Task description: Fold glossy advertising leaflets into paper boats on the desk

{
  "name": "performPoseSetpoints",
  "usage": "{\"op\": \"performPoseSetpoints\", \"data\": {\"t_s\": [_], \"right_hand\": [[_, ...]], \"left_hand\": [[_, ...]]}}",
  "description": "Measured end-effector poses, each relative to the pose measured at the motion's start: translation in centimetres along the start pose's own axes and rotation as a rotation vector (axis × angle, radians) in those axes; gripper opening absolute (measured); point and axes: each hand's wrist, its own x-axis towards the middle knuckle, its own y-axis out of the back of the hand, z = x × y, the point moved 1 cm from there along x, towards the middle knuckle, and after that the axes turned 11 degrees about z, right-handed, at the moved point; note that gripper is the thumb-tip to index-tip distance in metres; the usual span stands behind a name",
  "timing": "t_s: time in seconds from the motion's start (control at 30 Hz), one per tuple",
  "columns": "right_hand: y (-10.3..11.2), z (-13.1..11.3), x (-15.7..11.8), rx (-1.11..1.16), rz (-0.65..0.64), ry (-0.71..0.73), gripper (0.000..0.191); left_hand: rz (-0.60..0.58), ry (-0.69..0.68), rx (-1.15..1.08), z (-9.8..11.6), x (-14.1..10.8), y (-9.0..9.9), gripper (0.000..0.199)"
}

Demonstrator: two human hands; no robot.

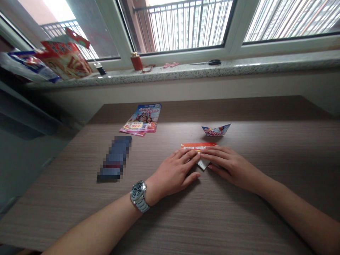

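Note:
A folded paper (pixel 198 146) with an orange printed band lies flat on the table, its pale pointed end toward me. Across its left part rests my left hand (pixel 176 171), palm down, fingers stretched out and thumb apart. My right hand (pixel 230 164) lies flat over the paper's right part, its fingertips meeting those of the left. Most of the paper is hidden beneath both hands. Just beyond it stands a small folded paper boat (pixel 216 131) with colourful print. A metal watch (pixel 139 194) is on my left wrist.
Printed flyers (pixel 145 118) are stacked at the table's back left. Nearer lies a dark, pixelated flat object (pixel 115 159). The granite windowsill (pixel 170 72) holds snack bags (pixel 65 58), a binder clip (pixel 100 68), a red lighter-like item (pixel 136 61) and dark-handled scissors (pixel 214 62).

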Motion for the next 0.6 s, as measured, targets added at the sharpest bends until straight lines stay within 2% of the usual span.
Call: {"op": "performPoseSetpoints", "data": {"t_s": [0.33,0.6], "right_hand": [[-0.1,-0.07,-0.28,0.091,-0.081,-0.064,0.045],[0.28,-0.44,0.07,0.114,-0.081,-0.1,0.031]], "left_hand": [[0.015,-0.005,-0.042,0.08,0.23,0.25,0.054],[0.03,-0.032,-0.084,-0.01,0.33,0.62,0.048]]}}
